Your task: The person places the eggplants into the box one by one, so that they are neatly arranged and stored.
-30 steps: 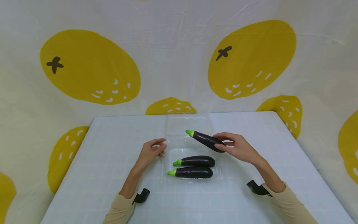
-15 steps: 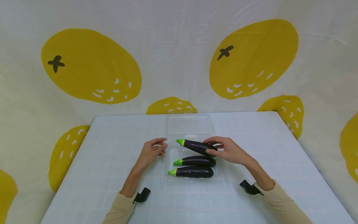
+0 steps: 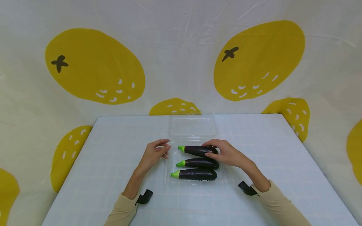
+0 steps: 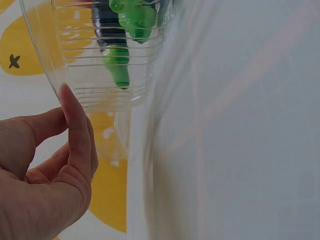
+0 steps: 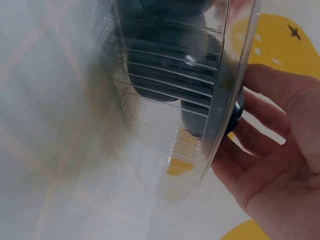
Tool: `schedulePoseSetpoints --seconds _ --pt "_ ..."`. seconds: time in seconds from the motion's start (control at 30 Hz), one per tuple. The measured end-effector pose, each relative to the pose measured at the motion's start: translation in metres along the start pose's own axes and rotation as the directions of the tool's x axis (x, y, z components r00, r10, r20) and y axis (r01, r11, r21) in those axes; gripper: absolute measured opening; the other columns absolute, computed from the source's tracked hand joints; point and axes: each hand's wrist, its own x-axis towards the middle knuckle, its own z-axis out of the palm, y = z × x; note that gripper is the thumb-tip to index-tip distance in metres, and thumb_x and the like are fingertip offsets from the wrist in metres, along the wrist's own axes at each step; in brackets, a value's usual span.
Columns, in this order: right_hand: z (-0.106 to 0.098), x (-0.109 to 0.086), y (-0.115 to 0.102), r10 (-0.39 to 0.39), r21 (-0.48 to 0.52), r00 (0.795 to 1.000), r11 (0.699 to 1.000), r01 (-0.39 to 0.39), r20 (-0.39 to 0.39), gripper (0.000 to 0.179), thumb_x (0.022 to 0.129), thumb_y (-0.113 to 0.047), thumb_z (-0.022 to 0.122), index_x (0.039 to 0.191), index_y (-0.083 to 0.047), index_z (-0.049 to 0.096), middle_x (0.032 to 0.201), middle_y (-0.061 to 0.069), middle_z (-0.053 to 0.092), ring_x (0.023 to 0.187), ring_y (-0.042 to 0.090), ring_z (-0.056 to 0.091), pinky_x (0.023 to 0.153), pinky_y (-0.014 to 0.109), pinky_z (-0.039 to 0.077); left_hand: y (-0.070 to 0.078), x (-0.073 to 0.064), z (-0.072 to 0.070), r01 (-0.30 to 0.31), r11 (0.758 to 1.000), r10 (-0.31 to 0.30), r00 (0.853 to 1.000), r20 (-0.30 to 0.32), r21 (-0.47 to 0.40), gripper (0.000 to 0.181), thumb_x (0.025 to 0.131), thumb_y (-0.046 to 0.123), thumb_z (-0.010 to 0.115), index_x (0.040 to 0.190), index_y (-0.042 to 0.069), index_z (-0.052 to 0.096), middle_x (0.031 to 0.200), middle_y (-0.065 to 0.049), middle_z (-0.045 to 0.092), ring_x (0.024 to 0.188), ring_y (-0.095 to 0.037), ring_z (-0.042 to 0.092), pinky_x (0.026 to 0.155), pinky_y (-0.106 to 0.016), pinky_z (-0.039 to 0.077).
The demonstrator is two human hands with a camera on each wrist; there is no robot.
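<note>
A clear plastic clamshell box (image 3: 192,138) stands with its lid folded back, three dark eggplants lying crosswise at its base. My right hand (image 3: 226,153) grips the blunt end of the rear eggplant (image 3: 195,151), whose green stem points left. That eggplant is at rim height in the right wrist view, behind the ribbed wall. In front of it are the middle eggplant (image 3: 200,163) and the front eggplant (image 3: 198,174). At the box's left edge my left hand (image 3: 154,153) pinches the rim (image 4: 47,75) between thumb and finger.
The box's lid (image 3: 192,126) lies toward the back edge of the white-clothed table (image 3: 113,135). A curtain (image 3: 175,62) with yellow fruit prints hangs behind. Black wrist cameras (image 3: 145,196) sit by both sleeves.
My right hand has moved left and down, bringing the rear eggplant from above the box into it, behind the other two. The left hand has stayed at the rim.
</note>
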Motion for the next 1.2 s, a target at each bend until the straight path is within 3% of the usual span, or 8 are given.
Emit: schedulePoseSetpoints --seconds 0.33,0.63,0.87,1.03,1.2 --pt "0.006 0.003 0.0 -0.067 -0.133 0.998 0.989 0.066 -0.008 0.031 0.095 -0.006 0.074 0.124 0.002 0.067 0.12 0.011 0.07 0.11 0.028 0.066 0.095 0.046 0.054 0.001 -0.001 0.001 -0.007 1.0 0.007 1.0 -0.012 0.0 0.042 0.098 0.012 0.071 0.136 -0.005 0.062 0.106 -0.016 0.063 0.071 -0.016 0.066 0.069 -0.025 0.061" --pt "0.015 0.001 0.001 -0.011 -0.227 1.0 0.974 0.007 -0.018 0.029 0.095 -0.004 0.073 0.123 0.0 0.068 0.121 0.01 0.07 0.115 0.03 0.063 0.098 0.049 0.053 0.0 0.0 0.001 -0.018 1.0 0.018 1.0 -0.007 0.0 0.041 0.099 0.012 0.071 0.135 -0.005 0.062 0.107 -0.02 0.063 0.073 -0.018 0.066 0.068 -0.025 0.06" --pt "0.016 -0.002 0.003 -0.043 -0.206 0.996 0.978 0.027 -0.078 0.028 0.093 -0.003 0.074 0.12 0.001 0.069 0.118 0.012 0.07 0.111 0.03 0.065 0.095 0.048 0.055 0.0 -0.001 0.001 -0.008 1.0 0.008 1.0 -0.01 0.003 0.043 0.099 0.013 0.071 0.136 -0.005 0.061 0.108 -0.019 0.063 0.073 -0.019 0.065 0.069 -0.024 0.06" --pt "0.012 -0.003 0.008 -0.07 -0.128 0.984 0.991 0.05 -0.162 0.026 0.093 0.0 0.073 0.119 0.004 0.068 0.115 0.017 0.071 0.104 0.033 0.068 0.087 0.047 0.059 0.0 -0.001 0.002 -0.008 1.0 0.008 1.0 -0.007 0.006 0.043 0.099 0.014 0.071 0.136 -0.005 0.061 0.108 -0.019 0.063 0.074 -0.021 0.066 0.069 -0.024 0.06" --pt "0.01 -0.003 0.015 -0.034 -0.063 0.965 0.998 0.018 -0.26 0.026 0.093 0.003 0.072 0.119 0.002 0.069 0.114 0.017 0.071 0.1 0.027 0.068 0.082 0.046 0.061 0.002 0.0 0.001 0.012 1.0 -0.011 1.0 -0.02 0.025 0.04 0.1 0.014 0.069 0.136 -0.002 0.062 0.109 -0.021 0.063 0.076 -0.023 0.066 0.069 -0.025 0.061"
